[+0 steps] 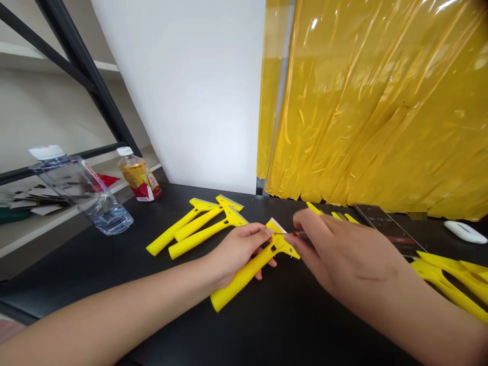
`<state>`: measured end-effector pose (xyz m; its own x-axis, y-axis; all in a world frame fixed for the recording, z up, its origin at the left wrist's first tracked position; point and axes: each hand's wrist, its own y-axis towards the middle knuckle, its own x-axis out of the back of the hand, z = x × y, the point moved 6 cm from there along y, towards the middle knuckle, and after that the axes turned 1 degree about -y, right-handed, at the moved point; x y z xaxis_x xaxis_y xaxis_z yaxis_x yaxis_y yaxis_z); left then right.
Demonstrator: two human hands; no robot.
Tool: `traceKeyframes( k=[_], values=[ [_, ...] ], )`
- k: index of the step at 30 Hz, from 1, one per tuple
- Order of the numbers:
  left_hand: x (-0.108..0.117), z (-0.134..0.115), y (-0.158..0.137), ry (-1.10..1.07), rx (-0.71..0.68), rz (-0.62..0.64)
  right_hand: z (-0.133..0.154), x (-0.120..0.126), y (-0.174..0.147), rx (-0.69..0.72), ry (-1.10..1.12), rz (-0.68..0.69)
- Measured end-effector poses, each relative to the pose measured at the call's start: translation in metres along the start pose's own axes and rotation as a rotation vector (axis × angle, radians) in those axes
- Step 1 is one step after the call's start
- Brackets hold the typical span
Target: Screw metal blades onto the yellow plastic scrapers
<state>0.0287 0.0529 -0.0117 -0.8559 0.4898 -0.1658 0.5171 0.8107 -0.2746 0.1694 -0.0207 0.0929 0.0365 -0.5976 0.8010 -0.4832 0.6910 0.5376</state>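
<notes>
My left hand is closed around a yellow scraper with a broad head and a metal blade edge. The scraper's handle slants down toward me, and its head points away to the right. In my right hand is a small screwdriver, its thin dark shaft reaching across the scraper's head to my left thumb and a bit of red showing at my fingertips. Most of its handle is hidden by my fingers. Whether the tip sits in a screw, I cannot tell. Three more yellow scrapers lie just left of my left hand.
Several yellow scraper pieces lie at the right, partly behind my right forearm. A phone showing a timer and a white case are at the back right. A clear bottle and a smaller drink bottle stand left. Yellow plastic sheeting hangs behind.
</notes>
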Motion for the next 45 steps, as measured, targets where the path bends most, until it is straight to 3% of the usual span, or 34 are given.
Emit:
traceKeyframes(
  k=[4,6,10,13,24,27,30,41,45],
  values=[
    [0.0007,0.0014,0.0010,0.001,0.003,0.000,-0.0038,-0.0045,-0.0013,-0.036,-0.003,0.084],
    [0.0013,0.0016,0.0013,-0.001,0.002,-0.006,-0.0051,-0.0032,-0.0016,-0.057,-0.058,0.069],
    [0.0028,0.0018,0.0016,-0.015,0.009,-0.025,0.0026,-0.0013,-0.0018,0.041,-0.061,0.039],
    [0.0028,0.0017,0.0016,-0.010,0.011,-0.024,0.0010,-0.0014,-0.0010,0.004,-0.163,0.050],
    [0.0017,0.0015,0.0014,0.001,0.001,0.002,0.0021,0.0021,-0.0009,0.021,-0.040,0.014],
    [0.0007,0.0008,0.0006,0.007,0.000,0.006,-0.0027,-0.0003,-0.0008,-0.072,-0.125,0.019],
    [0.0001,0.0001,-0.0001,0.007,0.000,0.002,-0.0030,0.0008,-0.0009,-0.090,-0.041,-0.043],
    [0.0012,0.0009,0.0008,0.003,0.011,0.002,-0.0040,-0.0045,-0.0017,-0.104,-0.061,0.063],
    [0.0013,0.0009,0.0008,0.007,0.006,-0.002,-0.0034,-0.0024,-0.0012,-0.097,-0.060,0.025]
  ],
)
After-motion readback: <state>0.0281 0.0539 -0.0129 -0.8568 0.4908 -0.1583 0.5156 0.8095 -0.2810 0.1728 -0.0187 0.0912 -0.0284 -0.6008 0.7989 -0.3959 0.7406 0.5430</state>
